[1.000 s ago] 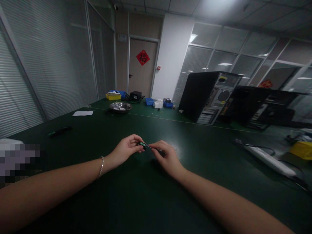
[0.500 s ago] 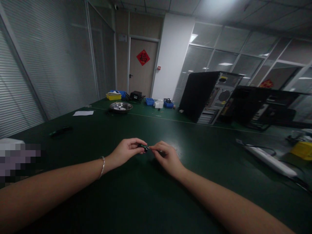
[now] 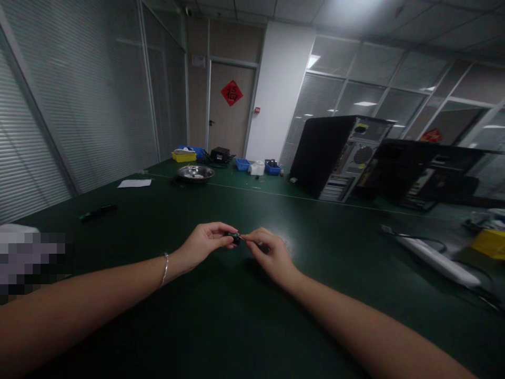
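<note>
Above the middle of the green table, my left hand pinches a small dark part between thumb and fingers. Much of that part is covered by the fingertips, and its kind cannot be made out. My right hand is closed at the other side of it, thumb and index finger pinching a thin, pale, thread-like or metal piece that meets the dark part. Both sets of fingertips are very close together. A silvery bracelet circles my left wrist.
A metal bowl holding small items stands farther back, near a white paper. A dark elongated object lies at left. Blue bins line the back. A black computer tower and a white power strip are on the right.
My left hand and the dark part have shifted very slightly, the part's angle differing a little. My right hand stays almost in place, still pinching.
</note>
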{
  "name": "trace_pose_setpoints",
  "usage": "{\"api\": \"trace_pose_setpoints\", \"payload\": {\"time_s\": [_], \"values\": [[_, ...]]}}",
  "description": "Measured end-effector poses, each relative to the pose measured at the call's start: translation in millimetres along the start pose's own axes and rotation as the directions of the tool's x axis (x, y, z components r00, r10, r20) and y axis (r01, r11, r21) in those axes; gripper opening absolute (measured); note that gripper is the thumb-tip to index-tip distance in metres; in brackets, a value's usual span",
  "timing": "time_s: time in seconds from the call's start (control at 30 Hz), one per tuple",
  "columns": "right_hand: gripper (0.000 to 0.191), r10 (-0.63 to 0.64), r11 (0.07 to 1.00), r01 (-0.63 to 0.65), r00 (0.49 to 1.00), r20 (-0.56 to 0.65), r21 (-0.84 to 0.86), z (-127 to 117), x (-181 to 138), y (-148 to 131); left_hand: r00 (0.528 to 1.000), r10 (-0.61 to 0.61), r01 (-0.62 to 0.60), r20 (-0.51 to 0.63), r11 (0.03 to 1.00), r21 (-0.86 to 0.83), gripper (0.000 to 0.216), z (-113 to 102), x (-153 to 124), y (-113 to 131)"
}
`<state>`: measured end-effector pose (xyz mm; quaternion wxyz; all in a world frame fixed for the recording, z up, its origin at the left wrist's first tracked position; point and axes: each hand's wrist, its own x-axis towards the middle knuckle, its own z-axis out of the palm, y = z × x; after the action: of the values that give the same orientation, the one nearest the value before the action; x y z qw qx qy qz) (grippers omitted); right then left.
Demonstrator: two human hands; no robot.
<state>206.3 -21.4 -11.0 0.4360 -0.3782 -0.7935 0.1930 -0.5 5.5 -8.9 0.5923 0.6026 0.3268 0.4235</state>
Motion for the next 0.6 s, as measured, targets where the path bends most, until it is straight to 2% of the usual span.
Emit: {"api": "trace_pose_setpoints", "payload": {"time_s": [0.13, 0.23, 0.3, 0.4, 0.5, 0.6], "values": [[0.019, 0.033, 0.999, -0.033, 0.999, -0.024, -0.026, -1.2, 0.5, -2.1, 1.0, 0.012, -0.013, 0.009, 0.997, 0.075, 0.023, -2.3, 0.9, 2.1], [0.019, 0.072, 0.997, -0.073, 0.997, -0.026, -0.026, -2.5, 1.1, -4.0, 0.991, -0.006, -0.026, 0.134, 0.971, 0.236, 0.018, -3.3, -0.9, 5.3], [0.019, 0.087, 0.996, -0.087, 0.996, -0.029, -0.02, -2.4, 1.4, -4.3, 0.976, -0.012, -0.078, 0.219, 0.914, 0.397, 0.016, -3.4, -2.7, 6.4], [0.018, 0.101, 0.995, -0.101, 0.995, -0.02, -0.026, -0.9, 1.7, -3.1, 0.954, 0.045, -0.22, 0.295, 0.775, 0.593, 0.015, -3.2, -4.5, 5.6], [0.017, 0.124, 0.991, -0.124, 0.992, 0.006, -0.048, 0.9, 1.9, -1.1, 0.925, 0.107, -0.33, 0.365, 0.702, 0.631, 0.016, -3.5, -4.5, 2.8], [0.016, 0.146, 0.987, -0.141, 0.988, 0.055, -0.084, 1.3, 2.4, 0.0, 0.92, 0.118, -0.342, 0.373, 0.707, 0.619, 0.019, -3.7, -4.0, 1.2]]}}
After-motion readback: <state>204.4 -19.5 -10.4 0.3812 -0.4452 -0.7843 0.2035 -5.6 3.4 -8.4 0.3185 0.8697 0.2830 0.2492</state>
